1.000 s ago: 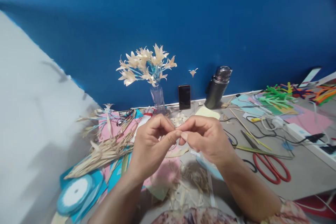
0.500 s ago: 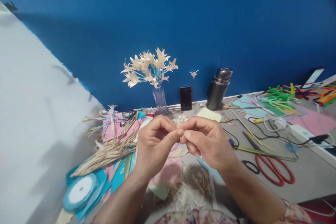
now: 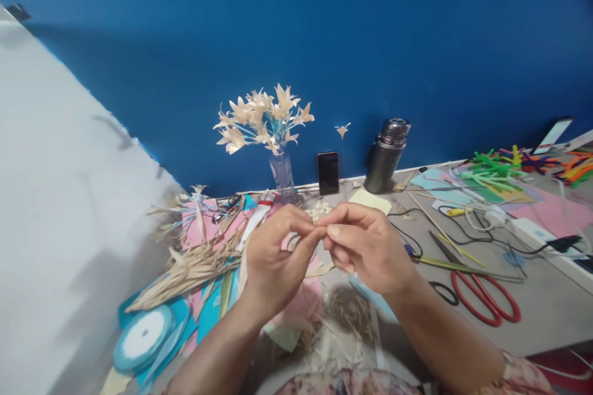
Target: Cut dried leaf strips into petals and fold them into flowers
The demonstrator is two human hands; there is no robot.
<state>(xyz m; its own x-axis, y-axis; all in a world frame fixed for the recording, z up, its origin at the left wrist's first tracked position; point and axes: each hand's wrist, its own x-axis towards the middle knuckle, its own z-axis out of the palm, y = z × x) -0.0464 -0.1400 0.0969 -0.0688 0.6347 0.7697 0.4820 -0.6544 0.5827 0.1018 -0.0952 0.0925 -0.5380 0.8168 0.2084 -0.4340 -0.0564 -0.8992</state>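
My left hand (image 3: pixel 277 259) and my right hand (image 3: pixel 373 250) meet over the middle of the table, thumbs and fingertips pinched together. Something thin and tan may lie between the tips, too small to name. Beyond the hands, pale husk-like flowers (image 3: pixel 264 114) on light blue stems stand in a clear vase (image 3: pixel 281 174). A bundle of dried straw-coloured leaves (image 3: pixel 188 274) lies left of my left hand. Under my wrists are pink paper and dry scraps (image 3: pixel 349 315). Red-handled scissors (image 3: pixel 484 297) rest to the right of my right forearm.
A blue ribbon spool (image 3: pixel 144 334) lies at the left. Along the blue wall stand a dark phone (image 3: pixel 328 173) and a metal thermos (image 3: pixel 387 157). Cables, a white power strip (image 3: pixel 551 244) and colourful pipe cleaners (image 3: pixel 493 171) occupy the right side.
My right hand has shifted slightly, and the fingertips of both hands are a little differently placed. Both hands stay pinched together; the things on the table have not moved.
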